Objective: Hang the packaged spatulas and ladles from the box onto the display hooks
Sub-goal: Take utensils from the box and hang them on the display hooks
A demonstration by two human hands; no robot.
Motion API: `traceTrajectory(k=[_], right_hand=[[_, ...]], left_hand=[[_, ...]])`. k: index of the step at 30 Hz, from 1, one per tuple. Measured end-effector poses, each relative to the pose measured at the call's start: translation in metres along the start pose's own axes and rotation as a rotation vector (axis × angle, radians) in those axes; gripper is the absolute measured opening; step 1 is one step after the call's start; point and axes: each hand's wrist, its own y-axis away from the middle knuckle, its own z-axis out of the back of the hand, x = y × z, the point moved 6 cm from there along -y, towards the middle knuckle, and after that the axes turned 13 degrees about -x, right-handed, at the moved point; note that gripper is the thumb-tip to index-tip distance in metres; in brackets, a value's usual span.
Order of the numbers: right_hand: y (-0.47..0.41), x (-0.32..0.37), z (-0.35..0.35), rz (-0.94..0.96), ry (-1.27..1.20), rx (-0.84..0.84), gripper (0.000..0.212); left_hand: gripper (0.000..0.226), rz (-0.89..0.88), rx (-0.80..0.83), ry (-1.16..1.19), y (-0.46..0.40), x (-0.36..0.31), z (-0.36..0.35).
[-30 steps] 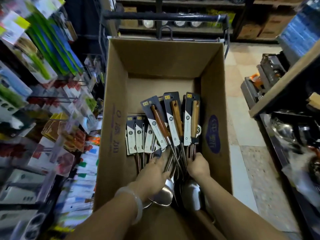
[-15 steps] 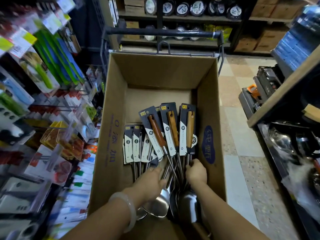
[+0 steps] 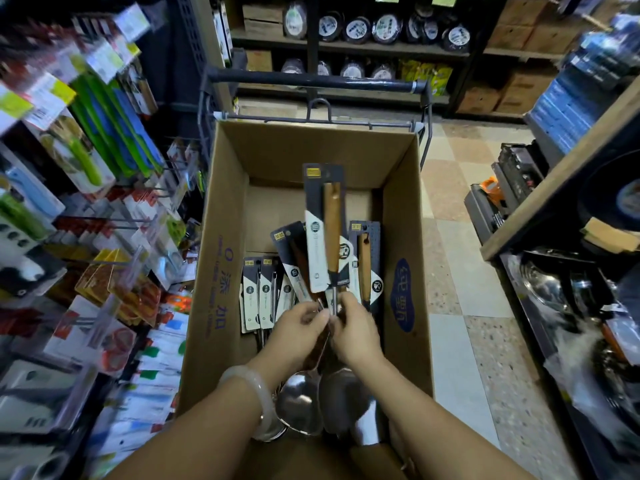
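An open cardboard box (image 3: 221, 258) sits in a cart in front of me. Inside lie several packaged utensils with wooden handles, dark and white cards and steel heads (image 3: 299, 400). One wood-handled packaged ladle (image 3: 327, 230) is raised upright above the rest. My left hand (image 3: 296, 336) and my right hand (image 3: 353, 332) meet at its metal shaft, just below the card, both pinching it. Shorter packaged utensils (image 3: 259, 292) lie flat at the box's left side. Display hooks (image 3: 104, 220) with hanging goods stick out on the left.
The cart's dark handle bar (image 3: 311, 79) crosses behind the box. Packed hanging merchandise (image 3: 86, 140) fills the left rack. On the right stand a wooden shelf edge (image 3: 561, 168) and steel pots (image 3: 550, 292). Tiled floor (image 3: 457, 258) lies to the right of the box.
Both hands rose from the pile and came together on one ladle's shaft. That ladle now stands lifted above the others. The camera tilted up a little.
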Motion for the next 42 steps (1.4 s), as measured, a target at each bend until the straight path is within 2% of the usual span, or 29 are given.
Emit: traceTrajectory(k=[2, 4, 13, 16, 18, 20, 22, 25, 31, 35, 39, 42], right_hand=[[0.006, 0.016, -0.006, 0.066, -0.034, 0.023, 0.018], [0.012, 0.024, -0.012, 0.069, -0.054, 0.034, 0.025], [0.033, 0.012, -0.037, 0.012, -0.117, 0.074, 0.038], [0.034, -0.004, -0.035, -0.12, -0.254, 0.146, 0.037], [0.03, -0.029, -0.027, -0.267, -0.283, 0.086, 0.028], [0.021, -0.066, -0.016, -0.393, -0.112, -0.016, 0.027], [0.016, -0.091, -0.012, -0.491, 0.045, 0.019, 0.041], [0.003, -0.104, -0.016, -0.545, 0.077, 0.098, 0.051], [-0.018, -0.11, -0.022, -0.522, 0.243, 0.175, 0.031], [-0.021, -0.111, -0.028, -0.49, 0.295, 0.172, 0.029], [-0.019, -0.112, -0.032, -0.513, 0.247, 0.131, 0.026], [-0.01, -0.11, -0.031, -0.509, 0.145, 0.099, 0.017]], left_hand=[[0.024, 0.072, -0.039, 0.161, -0.003, -0.002, 0.004], [0.022, 0.146, -0.07, 0.216, -0.008, 0.005, 0.012], [0.016, 0.222, 0.0, 0.153, -0.013, 0.035, 0.015], [0.016, 0.243, 0.002, 0.156, -0.015, 0.041, 0.014], [0.017, 0.24, -0.011, 0.151, -0.02, 0.043, 0.017], [0.017, 0.211, -0.019, 0.125, -0.025, 0.045, 0.021], [0.013, 0.17, -0.027, 0.122, -0.027, 0.043, 0.024], [0.011, 0.121, -0.042, 0.127, -0.029, 0.04, 0.021], [0.016, 0.103, 0.003, 0.114, -0.028, 0.05, 0.01], [0.016, 0.105, 0.01, 0.082, -0.029, 0.058, 0.01], [0.022, 0.131, 0.034, 0.118, -0.03, 0.063, 0.01], [0.019, 0.076, 0.011, 0.095, -0.031, 0.06, 0.014]])
